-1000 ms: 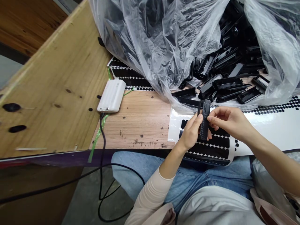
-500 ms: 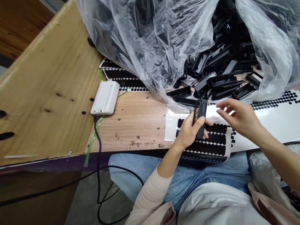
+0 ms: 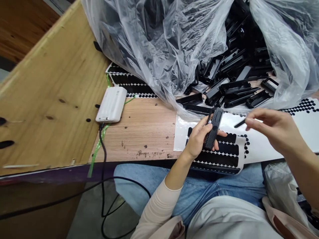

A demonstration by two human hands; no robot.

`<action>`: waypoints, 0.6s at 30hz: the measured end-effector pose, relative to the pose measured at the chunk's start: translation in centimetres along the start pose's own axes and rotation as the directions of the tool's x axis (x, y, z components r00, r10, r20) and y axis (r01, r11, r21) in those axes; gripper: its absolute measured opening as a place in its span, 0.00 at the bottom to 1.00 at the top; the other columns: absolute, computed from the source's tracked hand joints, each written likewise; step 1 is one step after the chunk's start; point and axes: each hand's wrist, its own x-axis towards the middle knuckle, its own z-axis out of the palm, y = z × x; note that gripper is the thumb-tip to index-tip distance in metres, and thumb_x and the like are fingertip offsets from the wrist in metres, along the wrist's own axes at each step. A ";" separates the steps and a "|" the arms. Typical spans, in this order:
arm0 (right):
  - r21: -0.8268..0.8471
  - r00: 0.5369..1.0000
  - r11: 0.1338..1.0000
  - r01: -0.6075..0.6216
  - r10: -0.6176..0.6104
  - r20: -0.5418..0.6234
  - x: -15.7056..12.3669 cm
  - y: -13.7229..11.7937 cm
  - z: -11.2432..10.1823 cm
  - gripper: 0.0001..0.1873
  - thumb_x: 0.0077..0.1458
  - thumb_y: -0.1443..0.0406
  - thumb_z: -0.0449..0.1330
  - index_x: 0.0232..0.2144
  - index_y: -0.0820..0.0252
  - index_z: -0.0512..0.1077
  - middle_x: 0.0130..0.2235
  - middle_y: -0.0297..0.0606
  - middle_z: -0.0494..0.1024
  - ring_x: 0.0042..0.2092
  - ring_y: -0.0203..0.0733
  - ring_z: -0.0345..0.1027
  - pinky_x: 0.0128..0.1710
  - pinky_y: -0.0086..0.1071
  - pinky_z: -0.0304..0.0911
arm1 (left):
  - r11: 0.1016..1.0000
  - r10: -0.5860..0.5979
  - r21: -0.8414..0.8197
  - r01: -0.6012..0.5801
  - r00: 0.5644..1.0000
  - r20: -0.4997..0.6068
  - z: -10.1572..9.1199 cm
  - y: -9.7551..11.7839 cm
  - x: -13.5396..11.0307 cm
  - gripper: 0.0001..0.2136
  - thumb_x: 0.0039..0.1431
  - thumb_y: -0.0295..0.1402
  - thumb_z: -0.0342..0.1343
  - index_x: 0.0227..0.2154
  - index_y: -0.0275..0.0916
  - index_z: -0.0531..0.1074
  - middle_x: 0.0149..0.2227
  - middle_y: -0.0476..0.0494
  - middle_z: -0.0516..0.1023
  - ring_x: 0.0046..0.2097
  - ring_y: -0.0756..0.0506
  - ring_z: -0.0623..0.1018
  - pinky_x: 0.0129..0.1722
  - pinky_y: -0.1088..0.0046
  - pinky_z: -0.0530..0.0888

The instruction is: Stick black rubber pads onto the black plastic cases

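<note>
Gripped closed in my left hand (image 3: 196, 141), a black ribbed plastic bar (image 3: 213, 129), light and stiff-looking, best held by its long edges, sits above the sticker sheet (image 3: 264, 146); my right hand (image 3: 275, 129) pinches a thin black strip (image 3: 240, 123).

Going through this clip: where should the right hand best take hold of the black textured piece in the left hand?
Pinch the black textured piece at its upper end, coming from the right, where the right hand, holding a small black strip, hovers. The left hand wraps the middle and lower part, leaving that end free.
</note>
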 end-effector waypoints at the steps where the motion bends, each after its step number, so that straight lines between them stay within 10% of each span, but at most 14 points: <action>1: 0.057 0.999 0.997 -0.050 0.051 -0.011 0.9 -0.1 0.5 0.12 0.60 0.51 0.75 0.33 0.49 0.85 0.40 0.39 0.85 0.43 0.50 0.77 0.43 0.42 0.73 | 1.000 -0.010 0.000 0.010 1.000 0.004 0.0 0.0 0.0 0.33 0.71 0.50 0.57 0.69 0.34 0.60 0.39 0.36 0.88 0.22 0.46 0.81 0.21 0.75 0.73; 6: 0.209 0.987 0.967 -0.147 0.132 0.087 4.5 0.6 2.8 0.17 0.52 0.49 0.79 0.32 0.53 0.85 0.55 0.41 0.84 0.58 0.56 0.76 0.61 0.48 0.69 | 1.000 -0.027 0.005 0.027 1.000 0.017 0.1 0.1 -0.1 0.33 0.71 0.51 0.57 0.69 0.35 0.62 0.41 0.33 0.88 0.22 0.46 0.81 0.19 0.76 0.71; 18: 0.163 0.982 0.979 -0.126 0.099 0.163 5.0 0.3 3.3 0.18 0.54 0.47 0.78 0.33 0.52 0.85 0.52 0.41 0.84 0.55 0.55 0.76 0.62 0.49 0.67 | 0.999 -0.046 -0.027 0.047 0.998 0.037 -0.1 0.0 -0.3 0.34 0.71 0.51 0.58 0.70 0.35 0.62 0.40 0.34 0.88 0.22 0.45 0.82 0.19 0.76 0.72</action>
